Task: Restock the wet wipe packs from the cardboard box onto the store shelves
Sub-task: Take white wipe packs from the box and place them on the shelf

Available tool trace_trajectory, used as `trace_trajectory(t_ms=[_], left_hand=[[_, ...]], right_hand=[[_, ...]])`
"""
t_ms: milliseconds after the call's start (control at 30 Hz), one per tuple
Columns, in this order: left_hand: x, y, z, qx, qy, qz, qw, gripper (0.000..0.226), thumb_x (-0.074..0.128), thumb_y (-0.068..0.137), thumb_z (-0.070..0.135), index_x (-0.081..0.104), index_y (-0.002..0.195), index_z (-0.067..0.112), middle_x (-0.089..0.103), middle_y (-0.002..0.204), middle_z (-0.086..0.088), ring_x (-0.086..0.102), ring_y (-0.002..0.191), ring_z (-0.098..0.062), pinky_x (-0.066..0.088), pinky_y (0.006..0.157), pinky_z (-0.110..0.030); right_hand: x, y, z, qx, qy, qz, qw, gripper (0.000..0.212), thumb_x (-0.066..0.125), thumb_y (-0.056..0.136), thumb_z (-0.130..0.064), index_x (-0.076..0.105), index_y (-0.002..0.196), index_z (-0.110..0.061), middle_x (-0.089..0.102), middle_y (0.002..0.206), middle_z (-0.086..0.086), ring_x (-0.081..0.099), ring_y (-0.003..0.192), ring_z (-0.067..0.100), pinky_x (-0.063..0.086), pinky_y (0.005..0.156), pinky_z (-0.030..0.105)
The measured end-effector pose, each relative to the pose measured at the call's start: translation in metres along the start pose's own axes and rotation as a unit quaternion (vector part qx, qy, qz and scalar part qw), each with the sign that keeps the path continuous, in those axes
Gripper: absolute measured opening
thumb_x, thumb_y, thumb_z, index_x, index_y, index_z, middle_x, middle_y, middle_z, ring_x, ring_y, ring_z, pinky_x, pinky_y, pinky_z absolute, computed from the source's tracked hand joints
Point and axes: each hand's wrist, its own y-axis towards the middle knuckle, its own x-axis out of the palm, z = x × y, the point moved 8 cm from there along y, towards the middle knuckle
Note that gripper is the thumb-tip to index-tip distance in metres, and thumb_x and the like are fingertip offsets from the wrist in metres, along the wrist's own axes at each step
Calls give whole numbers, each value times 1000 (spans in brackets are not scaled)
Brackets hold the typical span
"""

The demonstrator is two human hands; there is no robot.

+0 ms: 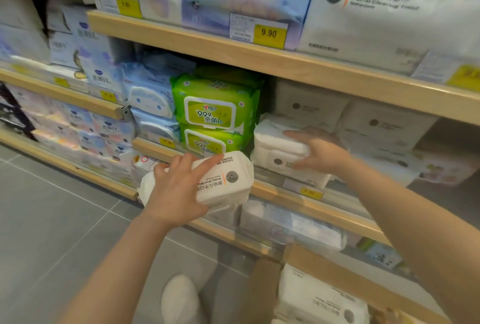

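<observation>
We take the green packs (215, 110), stacked two high on the middle shelf (272, 64), as our landmark. Just below and in front of them, our left hand (179, 188) holds a white wipe pack (223, 180) in the air before the shelf edge, fingers spread over its top and curled round its near side, so the pack is gripped from above. Its printed label faces up and reads upside down to us. To the right of the green packs, our right hand (319, 152) grips a second white pack (278, 142), thumb beneath and fingers over its top; this pack rests on another white pack (285, 167) already on the shelf. Further right of the green packs stand pale boxes (384, 126). Well below and to the right of them, the cardboard box (267, 290) sits on the floor (52, 206), with more white packs (319, 297) inside.
</observation>
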Motion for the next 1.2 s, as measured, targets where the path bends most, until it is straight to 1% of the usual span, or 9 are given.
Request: trace_trajectory(t_ms=[200, 333, 433, 600, 800, 900, 1000, 1100, 1200], left_hand=[[1, 1, 6, 5, -4, 0, 1000, 103, 73, 62, 39, 10, 142, 54, 38, 120, 1, 34, 116, -23, 23, 88, -43], [1, 3, 9, 9, 0, 7, 1000, 103, 75, 60, 38, 14, 142, 53, 40, 121, 0, 35, 115, -24, 24, 88, -45], [2, 1, 12, 18, 0, 6, 1000, 104, 75, 59, 40, 14, 142, 52, 40, 122, 0, 35, 116, -23, 24, 88, -44], [5, 4, 17, 20, 5, -3, 1000, 103, 74, 62, 39, 11, 143, 52, 38, 124, 0, 34, 117, -23, 22, 89, -43], [5, 6, 25, 26, 9, -15, 1000, 102, 72, 64, 39, 9, 143, 52, 35, 125, 2, 30, 118, -21, 17, 87, -39], [6, 7, 31, 35, 5, -17, 999, 101, 71, 65, 39, 9, 143, 51, 34, 126, 2, 30, 119, -21, 23, 87, -41], [9, 5, 41, 54, -17, -29, 998, 102, 71, 65, 41, 7, 143, 51, 36, 125, 3, 31, 118, -20, 25, 86, -40], [7, 0, 52, 61, -73, -44, 994, 111, 74, 59, 39, 3, 144, 45, 39, 129, 7, 32, 115, -18, 28, 86, -39], [7, -7, 79, 85, -135, -75, 984, 117, 76, 54, 38, 2, 144, 38, 41, 134, 6, 32, 117, -17, 26, 88, -37]], right_hand=[[1, 14, -8, 2, -12, 11, 1000, 85, 71, 68, -51, 21, 137, -58, 39, 145, 1, 39, 129, 29, 31, 105, 50], [3, 4, -18, -21, -127, 26, 991, 78, 65, 79, -53, 20, 143, -52, 26, 153, 3, 28, 136, 30, 21, 110, 45], [17, 0, -12, -11, -87, -1, 996, 81, 63, 81, -54, 13, 145, -49, 17, 157, 2, 19, 141, 27, 18, 114, 44], [27, 3, -14, -14, -108, -22, 994, 86, 58, 87, -50, 1, 150, -38, -5, 160, -2, -4, 147, 18, -1, 117, 41], [28, 12, -14, 11, -83, -74, 994, 93, 60, 85, -51, -5, 150, -36, -11, 159, -2, -8, 146, 16, -7, 118, 44], [25, 6, -18, 11, -96, -56, 994, 96, 61, 83, -51, -4, 150, -32, -9, 159, -1, -6, 146, 17, -7, 118, 44], [4, -26, -39, -11, 98, 11, 995, 79, 61, 87, -26, 14, 150, -23, 8, 159, -1, 6, 146, 17, 7, 119, 38], [-15, -81, -60, -37, 359, -17, 933, 76, 58, 87, -8, 21, 147, -37, 11, 154, -18, 10, 138, -2, 16, 107, 23], [-8, -127, -80, -66, 276, -77, 956, 95, 80, 73, -25, 21, 146, -41, 18, 151, -20, 16, 136, -4, 19, 107, 20]])
